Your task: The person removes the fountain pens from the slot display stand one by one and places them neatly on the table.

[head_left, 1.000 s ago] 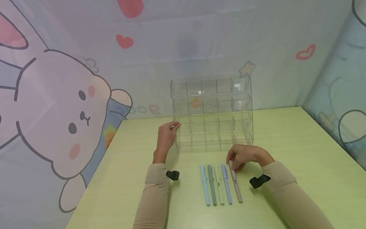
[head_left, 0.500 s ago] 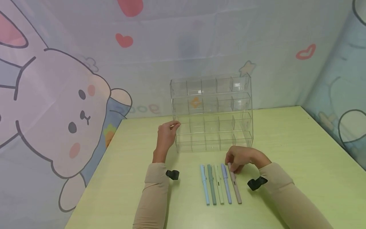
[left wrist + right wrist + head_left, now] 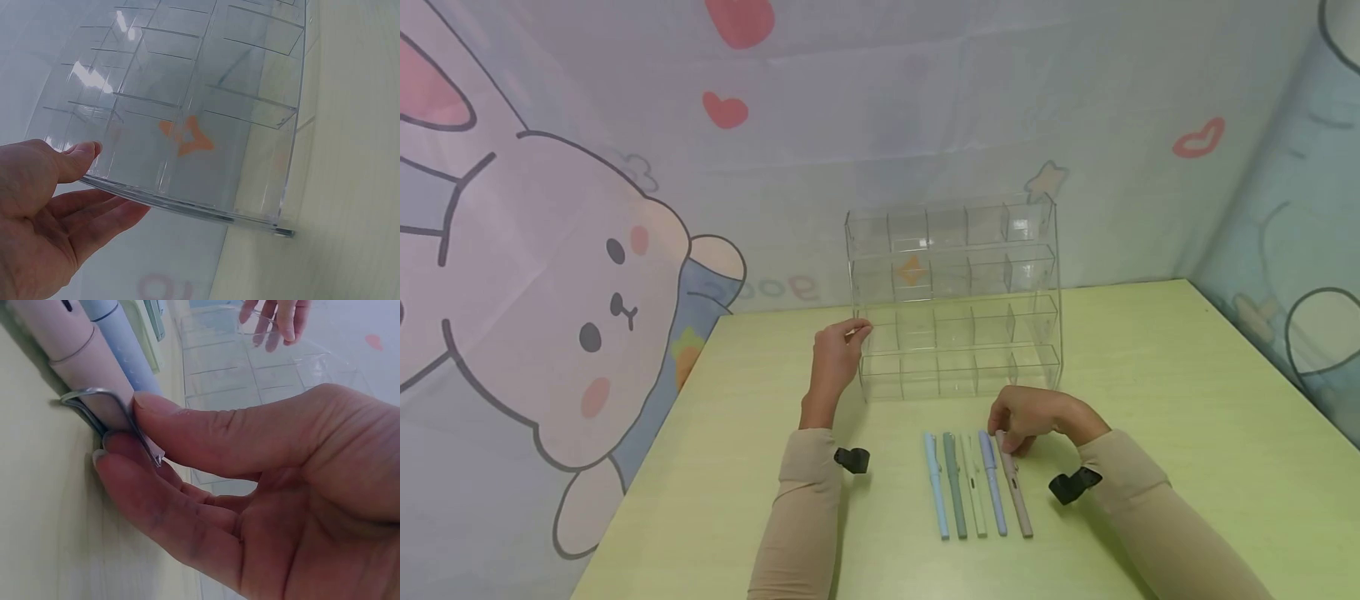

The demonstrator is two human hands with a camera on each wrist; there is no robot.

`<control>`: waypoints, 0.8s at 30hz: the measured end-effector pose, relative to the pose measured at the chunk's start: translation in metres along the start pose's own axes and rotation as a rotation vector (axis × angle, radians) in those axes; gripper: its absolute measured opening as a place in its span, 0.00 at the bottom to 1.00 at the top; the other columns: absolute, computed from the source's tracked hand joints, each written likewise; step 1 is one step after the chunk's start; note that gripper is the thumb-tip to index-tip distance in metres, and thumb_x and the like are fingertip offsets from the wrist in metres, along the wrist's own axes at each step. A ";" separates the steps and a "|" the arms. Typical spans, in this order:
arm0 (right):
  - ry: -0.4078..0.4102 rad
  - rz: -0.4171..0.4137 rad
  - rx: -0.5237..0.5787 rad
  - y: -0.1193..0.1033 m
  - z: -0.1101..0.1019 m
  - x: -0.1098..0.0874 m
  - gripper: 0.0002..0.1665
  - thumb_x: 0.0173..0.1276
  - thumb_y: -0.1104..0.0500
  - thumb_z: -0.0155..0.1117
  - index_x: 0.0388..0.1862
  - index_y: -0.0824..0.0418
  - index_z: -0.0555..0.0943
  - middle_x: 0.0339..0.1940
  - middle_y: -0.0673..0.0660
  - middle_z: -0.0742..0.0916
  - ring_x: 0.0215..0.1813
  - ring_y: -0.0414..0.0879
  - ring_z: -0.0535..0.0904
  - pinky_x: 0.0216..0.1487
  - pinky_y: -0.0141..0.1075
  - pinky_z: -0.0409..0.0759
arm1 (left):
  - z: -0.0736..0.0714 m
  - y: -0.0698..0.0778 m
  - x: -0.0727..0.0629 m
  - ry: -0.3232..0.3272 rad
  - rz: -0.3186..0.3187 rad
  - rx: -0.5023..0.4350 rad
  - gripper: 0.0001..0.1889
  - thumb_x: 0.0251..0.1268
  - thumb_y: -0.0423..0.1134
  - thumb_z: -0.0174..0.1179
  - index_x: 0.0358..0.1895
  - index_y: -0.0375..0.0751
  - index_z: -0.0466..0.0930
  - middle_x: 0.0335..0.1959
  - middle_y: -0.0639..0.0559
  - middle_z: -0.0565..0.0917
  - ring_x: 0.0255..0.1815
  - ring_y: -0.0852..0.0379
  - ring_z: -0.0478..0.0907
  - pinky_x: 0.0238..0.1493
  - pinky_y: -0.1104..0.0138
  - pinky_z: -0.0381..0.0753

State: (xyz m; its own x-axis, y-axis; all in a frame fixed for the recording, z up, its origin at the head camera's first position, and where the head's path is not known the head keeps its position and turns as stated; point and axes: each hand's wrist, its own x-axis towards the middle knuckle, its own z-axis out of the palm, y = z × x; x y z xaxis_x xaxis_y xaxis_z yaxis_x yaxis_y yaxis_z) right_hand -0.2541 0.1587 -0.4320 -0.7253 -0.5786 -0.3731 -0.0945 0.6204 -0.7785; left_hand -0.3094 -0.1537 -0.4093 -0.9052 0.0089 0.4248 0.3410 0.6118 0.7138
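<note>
My left hand (image 3: 837, 358) grips the left side edge of a clear acrylic display rack (image 3: 958, 357). In the left wrist view, thumb and fingers lie on opposite faces of its side panel (image 3: 187, 209). My right hand (image 3: 1032, 414) pinches the clip end of a dusty-pink pen (image 3: 1017, 493), the rightmost in a row lying on the table. The right wrist view shows thumb and fingers around its cap, beside the metal clip (image 3: 94, 394). To its left lie a lavender pen (image 3: 992, 482), a pale green pen (image 3: 974, 492), a dark green pen (image 3: 956, 492) and a light blue pen (image 3: 937, 492).
The rack stands toward the back of the pale yellow-green table (image 3: 1142, 367), its tiers split into small compartments. Behind it hangs a printed cloth backdrop (image 3: 955, 100). The pens lie roughly parallel between the rack and the table's near side.
My right hand has shifted slightly left and nearer to me, and the pink pen has slid with it, closer to the lavender one. My left hand stays on the rack.
</note>
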 end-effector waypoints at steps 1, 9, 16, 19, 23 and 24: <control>0.000 -0.001 -0.001 0.000 0.000 0.000 0.14 0.57 0.80 0.69 0.41 0.70 0.83 0.33 0.60 0.82 0.31 0.48 0.84 0.35 0.41 0.86 | 0.000 0.000 0.000 0.001 0.001 -0.003 0.11 0.74 0.38 0.60 0.50 0.39 0.88 0.47 0.44 0.88 0.51 0.46 0.85 0.44 0.55 0.84; 0.002 0.004 -0.003 0.002 0.000 0.001 0.15 0.56 0.79 0.68 0.42 0.70 0.83 0.35 0.60 0.82 0.32 0.47 0.84 0.36 0.41 0.85 | 0.001 -0.003 0.000 0.007 0.026 0.005 0.10 0.74 0.38 0.60 0.49 0.39 0.88 0.47 0.44 0.88 0.50 0.46 0.85 0.45 0.55 0.84; 0.001 -0.019 -0.053 0.001 -0.003 -0.002 0.16 0.59 0.77 0.68 0.46 0.69 0.82 0.39 0.59 0.82 0.35 0.47 0.82 0.37 0.41 0.85 | 0.002 -0.003 0.001 0.005 0.028 -0.001 0.10 0.73 0.37 0.61 0.49 0.39 0.88 0.46 0.44 0.88 0.50 0.46 0.85 0.45 0.55 0.84; 0.013 -0.023 -0.072 0.001 -0.005 -0.004 0.14 0.61 0.74 0.68 0.47 0.69 0.82 0.40 0.59 0.82 0.35 0.47 0.82 0.38 0.41 0.84 | 0.002 -0.003 0.001 0.007 0.029 0.003 0.10 0.73 0.37 0.60 0.49 0.38 0.88 0.46 0.44 0.88 0.50 0.46 0.86 0.45 0.54 0.84; 0.063 -0.064 -0.054 0.002 -0.010 -0.004 0.11 0.64 0.72 0.66 0.46 0.70 0.82 0.38 0.59 0.84 0.35 0.49 0.84 0.39 0.42 0.84 | 0.002 -0.002 0.001 0.011 0.028 0.002 0.10 0.73 0.37 0.60 0.49 0.38 0.88 0.46 0.44 0.88 0.50 0.46 0.86 0.45 0.54 0.84; 0.073 -0.088 -0.049 0.002 -0.011 -0.005 0.10 0.65 0.72 0.65 0.46 0.71 0.82 0.37 0.59 0.84 0.35 0.50 0.85 0.39 0.42 0.84 | 0.001 -0.002 0.001 0.011 0.027 0.002 0.10 0.73 0.37 0.60 0.49 0.38 0.88 0.46 0.44 0.88 0.50 0.46 0.85 0.45 0.54 0.84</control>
State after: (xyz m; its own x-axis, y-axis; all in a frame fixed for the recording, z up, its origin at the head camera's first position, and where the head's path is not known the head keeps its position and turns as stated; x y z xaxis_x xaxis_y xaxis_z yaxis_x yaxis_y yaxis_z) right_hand -0.2584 0.1687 -0.4264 -0.7604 -0.5930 -0.2647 -0.1923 0.5950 -0.7804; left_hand -0.3112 -0.1538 -0.4113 -0.8930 0.0168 0.4498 0.3646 0.6130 0.7009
